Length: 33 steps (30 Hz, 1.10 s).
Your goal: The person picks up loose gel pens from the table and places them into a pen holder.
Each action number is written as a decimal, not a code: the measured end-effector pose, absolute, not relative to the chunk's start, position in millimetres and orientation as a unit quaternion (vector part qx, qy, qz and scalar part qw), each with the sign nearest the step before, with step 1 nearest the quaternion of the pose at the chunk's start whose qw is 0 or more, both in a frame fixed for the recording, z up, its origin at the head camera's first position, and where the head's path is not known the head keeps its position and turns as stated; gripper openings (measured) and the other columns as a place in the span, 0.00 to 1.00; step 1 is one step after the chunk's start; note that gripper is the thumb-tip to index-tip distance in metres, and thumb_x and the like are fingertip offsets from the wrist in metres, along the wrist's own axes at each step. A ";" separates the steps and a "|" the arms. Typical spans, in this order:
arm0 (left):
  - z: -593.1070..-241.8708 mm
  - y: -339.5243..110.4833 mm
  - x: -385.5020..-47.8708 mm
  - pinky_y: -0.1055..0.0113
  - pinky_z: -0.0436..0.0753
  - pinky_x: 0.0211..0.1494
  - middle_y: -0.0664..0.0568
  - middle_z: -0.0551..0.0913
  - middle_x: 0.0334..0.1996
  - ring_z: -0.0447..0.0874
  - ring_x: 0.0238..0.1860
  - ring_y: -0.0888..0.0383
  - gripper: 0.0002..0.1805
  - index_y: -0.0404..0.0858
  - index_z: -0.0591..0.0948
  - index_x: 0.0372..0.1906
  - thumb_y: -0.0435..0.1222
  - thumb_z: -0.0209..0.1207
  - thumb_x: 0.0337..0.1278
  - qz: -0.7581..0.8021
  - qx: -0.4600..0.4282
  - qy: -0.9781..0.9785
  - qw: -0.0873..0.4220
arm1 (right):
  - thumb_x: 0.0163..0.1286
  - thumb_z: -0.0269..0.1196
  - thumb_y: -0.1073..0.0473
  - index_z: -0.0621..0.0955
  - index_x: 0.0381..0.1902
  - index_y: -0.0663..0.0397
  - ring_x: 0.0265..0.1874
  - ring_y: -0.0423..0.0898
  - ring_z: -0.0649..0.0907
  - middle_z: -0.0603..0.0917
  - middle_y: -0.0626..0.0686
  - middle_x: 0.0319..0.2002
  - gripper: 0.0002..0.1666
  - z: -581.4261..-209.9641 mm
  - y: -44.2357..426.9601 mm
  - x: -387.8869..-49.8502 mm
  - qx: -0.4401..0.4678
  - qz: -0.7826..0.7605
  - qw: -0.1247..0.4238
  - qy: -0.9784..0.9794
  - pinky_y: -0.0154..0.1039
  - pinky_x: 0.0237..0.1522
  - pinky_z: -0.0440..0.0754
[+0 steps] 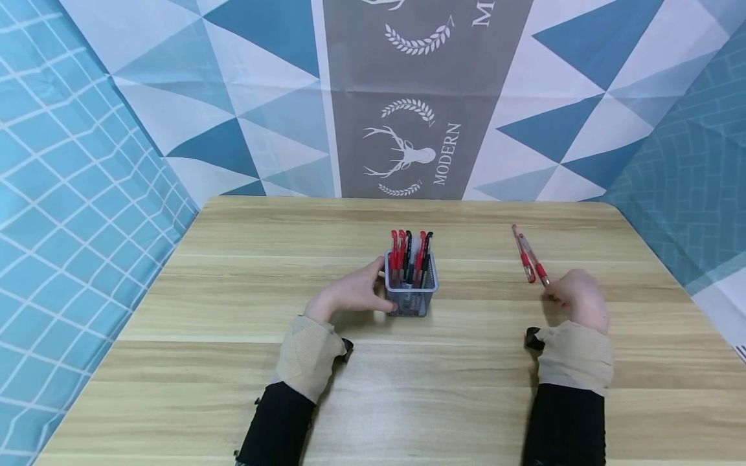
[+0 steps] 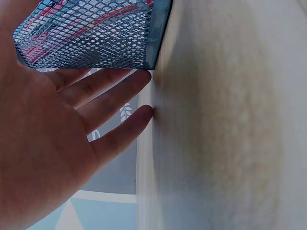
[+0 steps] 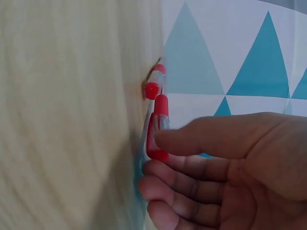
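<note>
Near the middle of the table stands a mesh pen holder (image 1: 411, 303) with several red and black pens (image 1: 402, 255) upright in it. My left hand (image 1: 357, 291) holds it from the left, thumb at the front and fingers along the far side. In the left wrist view the fingers (image 2: 115, 91) lie nearly straight against the mesh. On the right, my right hand (image 1: 579, 299) pinches the near end of a red pen (image 1: 533, 257) between thumb and fingers. Another red pen (image 1: 522, 255) lies just left of it on the table.
The light wooden table (image 1: 454, 401) ends at a patterned backdrop (image 1: 280, 103) behind. Blue tiled-print sheets (image 1: 64, 194) hang at both sides. Both forearms wear beige wrist wraps (image 1: 574, 356) with small black pieces attached.
</note>
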<state>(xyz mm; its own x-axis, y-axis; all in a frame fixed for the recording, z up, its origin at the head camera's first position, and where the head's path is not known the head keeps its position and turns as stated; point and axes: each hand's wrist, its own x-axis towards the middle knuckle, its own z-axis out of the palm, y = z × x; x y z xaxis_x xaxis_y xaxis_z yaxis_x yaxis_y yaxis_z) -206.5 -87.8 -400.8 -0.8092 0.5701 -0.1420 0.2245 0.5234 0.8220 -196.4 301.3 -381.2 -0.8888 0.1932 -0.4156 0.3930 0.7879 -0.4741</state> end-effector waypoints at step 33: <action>-399.0 -86.9 -205.4 0.58 0.64 0.66 0.51 0.69 0.58 0.68 0.59 0.55 0.56 0.48 0.48 0.70 0.37 0.70 0.33 0.423 0.226 0.854 0.201 | 0.65 0.48 0.53 0.79 0.45 0.64 0.39 0.57 0.79 0.83 0.63 0.40 0.22 -338.2 270.4 -190.5 0.277 -0.308 -0.368 0.832 0.32 0.34 0.67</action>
<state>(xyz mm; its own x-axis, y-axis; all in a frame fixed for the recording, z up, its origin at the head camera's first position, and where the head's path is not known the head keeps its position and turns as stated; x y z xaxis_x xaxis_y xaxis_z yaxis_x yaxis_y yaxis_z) -205.4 -86.9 -399.0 -0.8177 0.5552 -0.1519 0.2161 0.5407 0.8130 -190.5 270.4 -338.2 -0.5749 0.6885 0.4420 0.2340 0.6560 -0.7175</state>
